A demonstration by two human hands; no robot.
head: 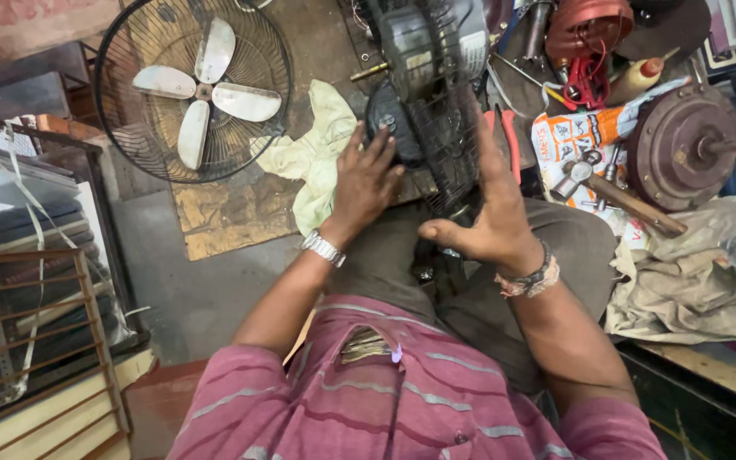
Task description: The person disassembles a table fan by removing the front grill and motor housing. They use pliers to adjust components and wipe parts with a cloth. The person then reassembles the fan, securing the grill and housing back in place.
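The person sits with a fan motor (423, 51) and its black grille (445, 145) over the lap. The left hand (366, 179) lies flat, fingers spread, on the motor's dark base (389, 128). The right hand (491, 213) presses open against the grille, pinching nothing. A hammer (606, 187) lies at the right.

Two hands are at work: the left hand (366, 183) and the right hand (491, 223). I count two fans, one whole caged fan (195, 89) with four blades, one stripped fan motor (426, 47). There is one hammer (611, 192), one round motor housing (681, 146), one pale cloth (315, 153) and one squeeze bottle (636, 78).
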